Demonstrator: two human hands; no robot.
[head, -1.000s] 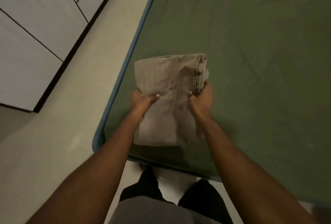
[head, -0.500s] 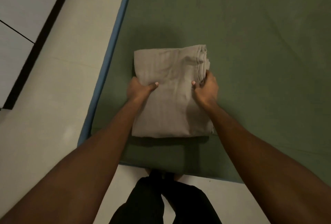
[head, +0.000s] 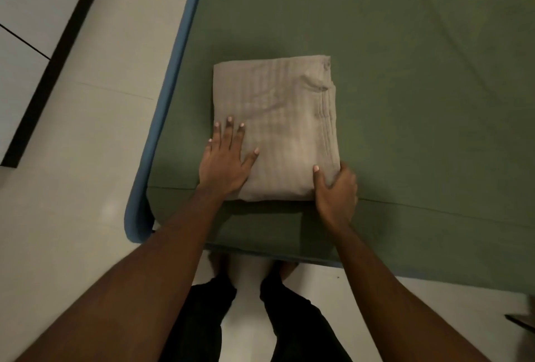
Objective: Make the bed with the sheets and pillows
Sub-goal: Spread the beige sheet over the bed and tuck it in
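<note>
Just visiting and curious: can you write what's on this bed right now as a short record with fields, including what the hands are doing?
Surface: mattress in a green cover, blue edge along its left side
Item: folded beige sheet, lying near the mattress's near-left corner
Left hand: flat on the sheet, fingers straight
Right hand: grips the sheet's near-right corner, thumb on top
Sheet state: not yet spread
Pillows: none in view

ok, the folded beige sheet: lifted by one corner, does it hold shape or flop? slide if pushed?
Likely floppy: the sheet is cloth, layers loose along its right edge, so lifted by the corner the right hand grips it would probably unfold and hang. Pushed by the flat left hand, it would likely bunch on the cloth-covered bed, not glide.
</note>
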